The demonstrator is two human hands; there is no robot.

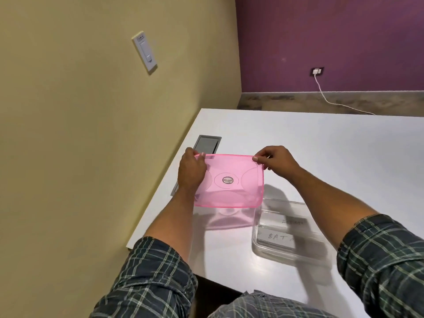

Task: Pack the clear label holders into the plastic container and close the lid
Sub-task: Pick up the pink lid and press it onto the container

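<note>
Holders (284, 236) look packed in the clear rectangular plastic container (259, 244) at 4 o'clock, both hands (191, 173) (278, 160) pinching the translucent pink lid (229, 181) midair, closing's left.

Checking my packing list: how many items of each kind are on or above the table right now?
Translucent pink plastic lid, held in both hands: 1
Clear plastic container on the table: 1
Clear label holders inside it: 2 visible
Total: 4

"BAT…" handwritten on label holder (281, 236) in clear container (259, 239); lid (229, 180) badge unreadable.
</note>
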